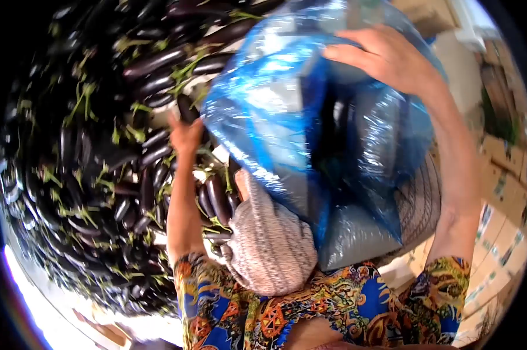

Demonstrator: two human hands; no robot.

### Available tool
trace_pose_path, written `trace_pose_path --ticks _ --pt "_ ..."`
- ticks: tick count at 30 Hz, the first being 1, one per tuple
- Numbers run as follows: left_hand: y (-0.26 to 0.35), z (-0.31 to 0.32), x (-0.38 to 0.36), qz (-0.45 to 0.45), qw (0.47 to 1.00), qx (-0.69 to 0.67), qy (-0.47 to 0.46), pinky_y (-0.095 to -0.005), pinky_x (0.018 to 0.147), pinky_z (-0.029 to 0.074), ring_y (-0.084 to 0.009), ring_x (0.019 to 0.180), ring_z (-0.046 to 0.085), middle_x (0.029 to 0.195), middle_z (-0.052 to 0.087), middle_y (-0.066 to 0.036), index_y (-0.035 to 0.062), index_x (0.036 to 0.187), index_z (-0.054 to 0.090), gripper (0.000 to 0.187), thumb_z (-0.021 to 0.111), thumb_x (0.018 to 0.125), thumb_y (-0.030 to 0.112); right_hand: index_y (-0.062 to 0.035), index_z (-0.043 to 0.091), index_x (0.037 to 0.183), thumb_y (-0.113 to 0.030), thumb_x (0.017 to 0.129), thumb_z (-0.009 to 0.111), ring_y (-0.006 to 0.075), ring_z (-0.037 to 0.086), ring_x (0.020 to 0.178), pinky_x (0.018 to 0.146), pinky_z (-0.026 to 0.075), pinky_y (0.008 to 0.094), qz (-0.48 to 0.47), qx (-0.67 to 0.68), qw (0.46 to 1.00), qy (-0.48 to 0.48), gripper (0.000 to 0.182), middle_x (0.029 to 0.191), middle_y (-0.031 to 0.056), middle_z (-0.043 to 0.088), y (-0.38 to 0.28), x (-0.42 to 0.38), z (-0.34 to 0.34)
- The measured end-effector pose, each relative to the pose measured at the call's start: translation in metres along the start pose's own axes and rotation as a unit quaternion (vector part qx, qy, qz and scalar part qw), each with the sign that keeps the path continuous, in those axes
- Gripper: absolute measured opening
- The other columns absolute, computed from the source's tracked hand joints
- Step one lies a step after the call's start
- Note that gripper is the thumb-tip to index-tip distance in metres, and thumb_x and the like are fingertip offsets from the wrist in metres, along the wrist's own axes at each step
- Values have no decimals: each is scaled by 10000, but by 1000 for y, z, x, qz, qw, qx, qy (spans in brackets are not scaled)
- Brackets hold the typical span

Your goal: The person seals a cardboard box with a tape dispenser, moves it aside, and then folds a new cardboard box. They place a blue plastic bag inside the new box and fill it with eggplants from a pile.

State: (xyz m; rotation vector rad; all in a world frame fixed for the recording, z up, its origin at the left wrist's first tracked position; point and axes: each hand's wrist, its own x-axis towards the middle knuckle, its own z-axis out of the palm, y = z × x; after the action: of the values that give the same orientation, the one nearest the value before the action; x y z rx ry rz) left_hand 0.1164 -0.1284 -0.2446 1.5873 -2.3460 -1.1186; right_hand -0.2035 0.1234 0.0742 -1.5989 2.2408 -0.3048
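My left hand (186,135) reaches into the eggplant pile, its fingers closed around a dark eggplant (187,109). The hand is slightly blurred. On the other side, my right hand (386,57) grips the upper edge of a blue plastic bag (257,125). The bag's mouth gapes toward me, with a dark inside where the contents are hard to make out. It stands between my arms, close against my knees.
A large heap of eggplants (152,76) with green stems fills the left side. Knitted striped fabric (272,245) covers my knee below the bag. Cardboard boxes (496,233) stand along the right, and another box (426,16) sits at the upper right.
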Motion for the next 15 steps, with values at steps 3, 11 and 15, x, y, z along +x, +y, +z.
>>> trace_pose_path --ticks 3,11,15 --pt "54 -87 -50 -82 926 -361 -70 -371 873 527 -276 1089 608 1406 457 -186 126 1519 244 855 696 813 291 -38 696 964 -480 940 516 364 645 828 780 489 445 99 -5 991 -88 478 840 238 664 -20 0 -20" --pt "249 -157 -159 100 866 -401 -281 -354 927 506 -275 1185 558 1402 463 -199 90 1528 212 973 671 769 488 -21 721 828 -658 871 500 395 665 789 746 519 466 54 -26 997 46 676 793 238 672 5 -28 17" --pt "296 -118 -169 123 801 -293 -508 -337 1091 332 -241 1315 436 1455 421 -183 41 1500 302 834 637 825 398 -39 731 842 -723 837 486 381 678 816 771 534 470 22 -37 995 85 726 816 201 696 16 -20 29"
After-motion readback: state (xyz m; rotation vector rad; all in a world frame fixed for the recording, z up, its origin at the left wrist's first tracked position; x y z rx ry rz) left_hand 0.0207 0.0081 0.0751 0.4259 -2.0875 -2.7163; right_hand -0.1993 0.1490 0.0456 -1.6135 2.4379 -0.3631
